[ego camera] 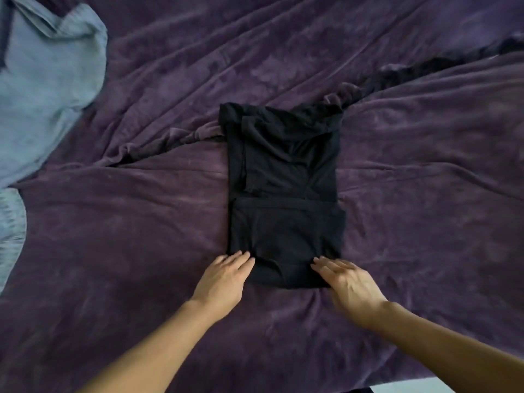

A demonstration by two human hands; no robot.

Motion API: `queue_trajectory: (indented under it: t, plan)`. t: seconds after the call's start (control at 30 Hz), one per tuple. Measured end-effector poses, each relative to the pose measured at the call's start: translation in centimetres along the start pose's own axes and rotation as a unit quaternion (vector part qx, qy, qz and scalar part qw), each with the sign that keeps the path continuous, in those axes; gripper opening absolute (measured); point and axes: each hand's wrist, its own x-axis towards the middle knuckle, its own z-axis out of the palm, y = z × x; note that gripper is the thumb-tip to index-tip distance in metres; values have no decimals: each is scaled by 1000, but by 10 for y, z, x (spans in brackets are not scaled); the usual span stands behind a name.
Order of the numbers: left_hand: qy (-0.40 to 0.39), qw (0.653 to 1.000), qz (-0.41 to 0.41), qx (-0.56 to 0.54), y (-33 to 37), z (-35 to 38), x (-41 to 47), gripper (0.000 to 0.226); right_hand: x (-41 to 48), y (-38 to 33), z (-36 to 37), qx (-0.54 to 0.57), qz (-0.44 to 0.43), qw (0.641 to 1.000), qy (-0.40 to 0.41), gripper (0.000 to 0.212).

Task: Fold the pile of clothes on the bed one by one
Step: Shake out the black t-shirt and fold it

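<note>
Black garment (283,199) is lying in the middle of the purple-covered bed (425,165). It is already narrowed into a long rectangle with its near end turned up over itself, so this piece is looking well along, probably one more fold short of finished. Left hand (226,275) and right hand (346,282) are both resting flat on the garment's near corners, fingers straight and gripping nothing, the right one slightly blurred. A blue-grey garment (42,89) is sprawling unfolded along the bed's far left edge, apparently yet to be folded.
</note>
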Motion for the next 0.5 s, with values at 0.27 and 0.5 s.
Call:
queue_trajectory:
  t: [0.27, 0.5]
  plan:
    - [199, 945, -37, -258, -42, -158, 63, 13, 86, 40, -174, 181, 46, 981, 59, 10]
    - [263, 886, -203, -324, -97, -209, 215, 12, 220, 107, -227, 237, 204, 935, 165, 26]
